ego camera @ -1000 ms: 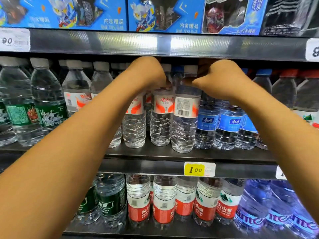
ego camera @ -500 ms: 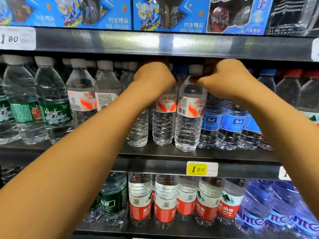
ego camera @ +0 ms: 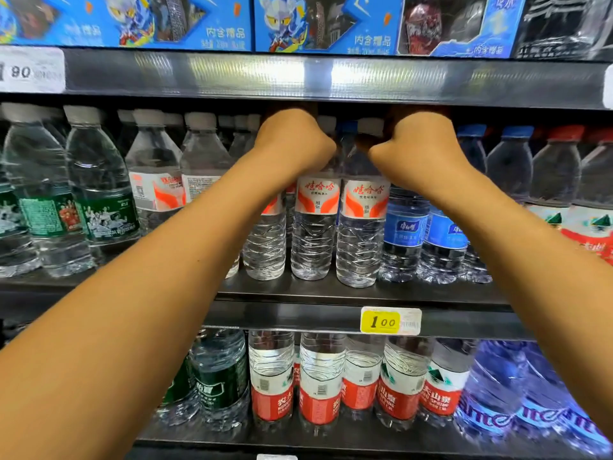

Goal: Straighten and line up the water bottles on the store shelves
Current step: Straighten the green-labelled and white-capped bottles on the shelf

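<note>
Head view: two red-labelled bottles [ego camera: 338,224] on the middle shelf [ego camera: 331,290] are gripped at their necks by closed hands, left [ego camera: 293,144] and right [ego camera: 418,151].

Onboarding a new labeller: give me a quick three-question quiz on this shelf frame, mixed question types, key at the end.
1. True or false: the left hand and the right hand are both up at the necks of bottles on the middle shelf.
2. Multiple choice: the two front bottles with orange-and-white labels, under the hands, show what to the camera? A) barcodes B) brand characters C) bare plastic
3. Fill in: the yellow price tag on the shelf edge reads ____.

Key: 1 true; 2 B; 3 1.00 (printed as 1 00)
</note>
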### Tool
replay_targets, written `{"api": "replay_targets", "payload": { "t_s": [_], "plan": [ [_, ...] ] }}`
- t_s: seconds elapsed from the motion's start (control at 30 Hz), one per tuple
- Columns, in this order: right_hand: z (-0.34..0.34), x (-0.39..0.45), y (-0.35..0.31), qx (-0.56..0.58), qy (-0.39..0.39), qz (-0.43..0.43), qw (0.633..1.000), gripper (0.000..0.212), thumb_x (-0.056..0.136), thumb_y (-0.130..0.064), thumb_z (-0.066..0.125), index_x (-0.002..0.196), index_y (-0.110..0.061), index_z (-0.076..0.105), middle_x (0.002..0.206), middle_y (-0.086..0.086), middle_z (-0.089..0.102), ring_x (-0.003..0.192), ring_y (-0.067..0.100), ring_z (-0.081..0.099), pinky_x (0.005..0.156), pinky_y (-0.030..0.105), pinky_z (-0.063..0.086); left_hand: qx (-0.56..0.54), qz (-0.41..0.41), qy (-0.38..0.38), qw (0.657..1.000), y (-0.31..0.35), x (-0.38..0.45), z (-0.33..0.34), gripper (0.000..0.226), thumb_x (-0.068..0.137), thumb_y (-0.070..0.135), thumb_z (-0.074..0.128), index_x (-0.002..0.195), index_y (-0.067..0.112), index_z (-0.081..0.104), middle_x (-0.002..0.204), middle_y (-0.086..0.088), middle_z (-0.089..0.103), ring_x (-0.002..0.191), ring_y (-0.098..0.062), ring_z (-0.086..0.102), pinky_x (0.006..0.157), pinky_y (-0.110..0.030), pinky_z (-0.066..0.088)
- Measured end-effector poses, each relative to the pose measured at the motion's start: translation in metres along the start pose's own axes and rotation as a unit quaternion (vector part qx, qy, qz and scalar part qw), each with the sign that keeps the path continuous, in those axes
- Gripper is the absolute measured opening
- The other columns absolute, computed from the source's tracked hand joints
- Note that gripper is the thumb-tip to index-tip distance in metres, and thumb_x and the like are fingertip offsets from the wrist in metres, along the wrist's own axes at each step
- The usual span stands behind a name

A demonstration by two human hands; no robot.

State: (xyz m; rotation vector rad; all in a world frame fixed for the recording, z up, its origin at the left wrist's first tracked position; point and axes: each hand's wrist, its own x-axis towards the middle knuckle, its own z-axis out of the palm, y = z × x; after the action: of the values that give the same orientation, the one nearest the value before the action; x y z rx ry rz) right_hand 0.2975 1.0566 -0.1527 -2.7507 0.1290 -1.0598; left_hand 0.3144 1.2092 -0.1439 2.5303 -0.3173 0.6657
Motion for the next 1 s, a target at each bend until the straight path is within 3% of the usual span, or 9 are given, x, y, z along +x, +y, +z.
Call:
{"api": "replay_targets", "payload": {
  "t_s": [0.2, 0.3, 0.53, 0.7, 0.87, 0.9, 1.0],
  "plan": [
    [0.004, 0.004, 0.0, -0.029, -0.004, 0.008, 1.0, 0.042, 0.089, -0.026, 0.058, 0.052, -0.012, 0.042, 0.054, 0.004, 0.039, 0.051, 0.018, 0.031, 0.046, 0.028, 0.018, 0.053, -0.008, -0.029, 0.998, 0.003, 0.007, 0.002, 0.038, 0.095, 0.02, 0.046, 0.059, 0.008, 0.041, 0.065, -0.008, 0.042, 0.058, -0.023, 0.039, 0.051, -0.029, 0.03],
    [0.006, 0.001, -0.001, -0.028, 0.002, 0.005, 1.0, 0.043, 0.086, -0.02, 0.058, 0.048, -0.011, 0.039, 0.051, 0.005, 0.037, 0.049, 0.019, 0.03, 0.046, 0.029, 0.017, 0.061, -0.01, -0.035, 0.997, 0.002, 0.011, 0.004, 0.04, 0.097, 0.024, 0.047, 0.06, 0.009, 0.044, 0.063, -0.006, 0.044, 0.055, -0.02, 0.038, 0.047, -0.03, 0.025],
    [0.002, -0.001, 0.0, -0.021, 0.017, -0.021, 0.999, 0.039, 0.084, -0.018, 0.06, 0.05, -0.01, 0.041, 0.05, 0.007, 0.038, 0.048, 0.02, 0.032, 0.046, 0.028, 0.017, 0.085, 0.011, -0.018, 0.996, 0.001, 0.01, 0.008, 0.04, 0.093, 0.016, 0.046, 0.054, 0.01, 0.039, 0.058, -0.005, 0.039, 0.051, -0.019, 0.033, 0.046, -0.03, 0.02],
    [0.004, -0.007, -0.002, -0.004, 0.026, -0.024, 0.999, 0.049, 0.083, -0.013, 0.06, 0.044, -0.012, 0.03, 0.046, 0.003, 0.027, 0.045, 0.018, 0.024, 0.045, 0.028, 0.014, 0.075, 0.029, 0.008, 0.997, -0.003, 0.009, 0.011, 0.042, 0.09, 0.015, 0.051, 0.052, 0.011, 0.036, 0.054, -0.004, 0.035, 0.049, -0.018, 0.03, 0.045, -0.029, 0.018],
    [0.002, -0.01, -0.001, 0.027, 0.04, -0.031, 0.998, 0.049, 0.083, -0.017, 0.062, 0.045, -0.012, 0.032, 0.046, 0.003, 0.029, 0.045, 0.017, 0.024, 0.044, 0.029, 0.015, 0.033, 0.074, 0.086, 0.993, -0.009, 0.006, 0.016, 0.028, 0.09, 0.022, 0.061, 0.067, 0.005, 0.058, 0.062, -0.006, 0.047, 0.055, -0.021, 0.038, 0.046, -0.029, 0.021],
    [0.001, -0.011, -0.001, 0.031, 0.044, -0.034, 0.998, 0.046, 0.082, -0.017, 0.062, 0.046, -0.011, 0.033, 0.047, 0.004, 0.03, 0.045, 0.017, 0.025, 0.044, 0.028, 0.016, 0.02, 0.08, 0.099, 0.992, -0.01, 0.005, 0.016, 0.03, 0.089, 0.024, 0.063, 0.065, 0.006, 0.058, 0.061, -0.005, 0.046, 0.054, -0.021, 0.037, 0.045, -0.029, 0.021],
    [-0.003, -0.016, 0.001, 0.044, 0.064, -0.047, 0.996, 0.046, 0.081, -0.021, 0.063, 0.048, -0.009, 0.033, 0.048, 0.006, 0.031, 0.045, 0.018, 0.027, 0.045, 0.028, 0.018, -0.004, 0.081, 0.128, 0.988, -0.015, -0.004, 0.013, 0.049, 0.082, 0.022, 0.065, 0.05, 0.012, 0.029, 0.05, -0.003, 0.027, 0.045, -0.016, 0.023, 0.042, -0.03, 0.015]
  ]
}}
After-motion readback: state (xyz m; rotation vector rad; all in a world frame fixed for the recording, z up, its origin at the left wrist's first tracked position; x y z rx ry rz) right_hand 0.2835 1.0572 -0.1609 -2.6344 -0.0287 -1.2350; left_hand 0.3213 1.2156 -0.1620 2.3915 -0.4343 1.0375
